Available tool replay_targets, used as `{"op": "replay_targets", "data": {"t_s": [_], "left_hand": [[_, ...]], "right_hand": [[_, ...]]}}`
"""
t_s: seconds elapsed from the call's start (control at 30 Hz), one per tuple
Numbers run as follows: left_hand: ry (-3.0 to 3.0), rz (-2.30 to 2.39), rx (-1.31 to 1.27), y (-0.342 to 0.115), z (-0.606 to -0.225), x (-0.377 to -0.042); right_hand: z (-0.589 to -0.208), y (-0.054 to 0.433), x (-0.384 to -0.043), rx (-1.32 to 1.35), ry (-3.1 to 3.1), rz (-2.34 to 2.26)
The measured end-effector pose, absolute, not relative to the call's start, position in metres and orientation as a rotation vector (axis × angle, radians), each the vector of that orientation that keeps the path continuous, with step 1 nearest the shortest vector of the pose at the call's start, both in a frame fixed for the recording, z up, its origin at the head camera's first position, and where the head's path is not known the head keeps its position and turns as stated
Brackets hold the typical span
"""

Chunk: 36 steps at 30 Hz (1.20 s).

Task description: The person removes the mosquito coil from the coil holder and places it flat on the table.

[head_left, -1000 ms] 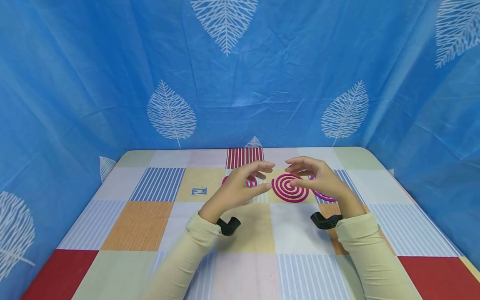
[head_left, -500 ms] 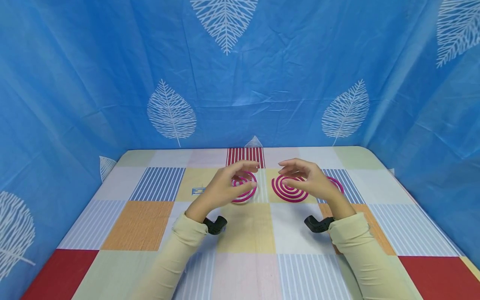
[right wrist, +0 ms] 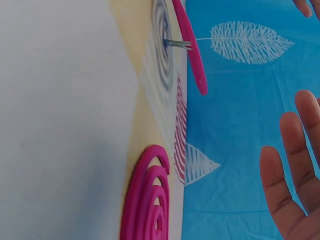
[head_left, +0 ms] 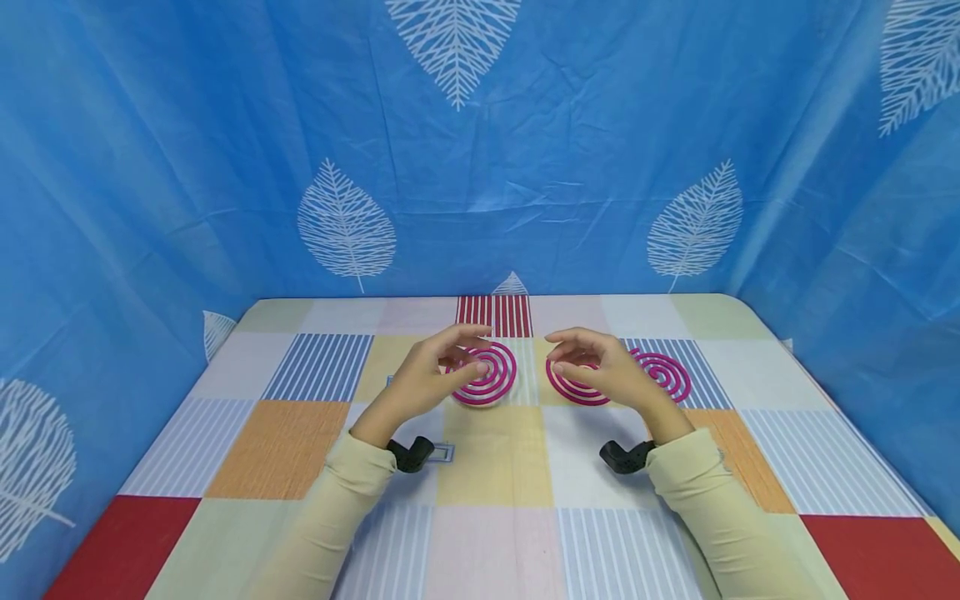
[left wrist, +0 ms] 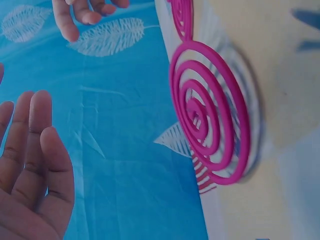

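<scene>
My left hand (head_left: 431, 371) hangs over the table with fingers loosely curved, holding nothing. Beside its fingertips, a magenta mosquito coil (head_left: 513, 371) sits raised on a small metal stand (right wrist: 177, 44), its shadow falling on the cloth below. To the right, my right hand (head_left: 600, 371) hovers with a similar loose curve, also holding nothing. It partly hides a second mosquito coil (head_left: 588, 402) lying on the cloth. Farther right is a third mosquito coil (head_left: 658, 372). In the left wrist view the raised coil (left wrist: 245, 125) tilts away from my fingers.
A patchwork cloth (head_left: 495, 467) covers the table. Near my left wrist lies a small flat rectangular metal-looking piece (head_left: 442, 452); a similar piece (head_left: 389, 381) is mostly hidden behind the left hand. A blue curtain (head_left: 480, 167) with white leaf prints encloses the back and sides.
Both hands have moved left and slightly back toward the person, uncovering the left coil and the right coil. The left coil now shows whole apart from what the fingers overlap.
</scene>
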<state>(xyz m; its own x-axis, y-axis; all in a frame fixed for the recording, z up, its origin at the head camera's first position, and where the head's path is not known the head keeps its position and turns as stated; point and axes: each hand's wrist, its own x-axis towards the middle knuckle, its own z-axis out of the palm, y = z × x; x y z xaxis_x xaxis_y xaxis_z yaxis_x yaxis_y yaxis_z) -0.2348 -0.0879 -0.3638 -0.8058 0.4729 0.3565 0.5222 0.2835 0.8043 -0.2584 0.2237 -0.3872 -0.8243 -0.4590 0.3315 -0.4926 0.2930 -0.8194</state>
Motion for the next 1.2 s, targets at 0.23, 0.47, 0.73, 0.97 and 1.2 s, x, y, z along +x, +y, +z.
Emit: {"op": "replay_targets", "data": {"t_s": [0.23, 0.47, 0.73, 0.97, 1.2], "left_hand": [[-2.493, -1.656, -0.896, -0.1, -0.37, -0.241], [-2.52, -1.786, -0.778, -0.11, -0.379, -0.248], [-2.56, -1.861, -0.704, -0.119, -0.387, -0.255], [-2.63, -1.873, -0.615, -0.122, -0.394, -0.26], [-2.74, -1.813, -0.553, -0.125, -0.402, -0.264]], "right_hand": [[-0.393, 0.218, -0.263, 0.889, -2.506, 1.637], [-0.4, 0.206, -0.267, 0.886, -2.494, 1.66], [-0.404, 0.196, -0.271, 0.767, -2.549, 1.757], [-0.405, 0.192, -0.276, 0.676, -2.564, 1.918], [-0.412, 0.185, -0.282, 0.582, -2.621, 1.939]]}}
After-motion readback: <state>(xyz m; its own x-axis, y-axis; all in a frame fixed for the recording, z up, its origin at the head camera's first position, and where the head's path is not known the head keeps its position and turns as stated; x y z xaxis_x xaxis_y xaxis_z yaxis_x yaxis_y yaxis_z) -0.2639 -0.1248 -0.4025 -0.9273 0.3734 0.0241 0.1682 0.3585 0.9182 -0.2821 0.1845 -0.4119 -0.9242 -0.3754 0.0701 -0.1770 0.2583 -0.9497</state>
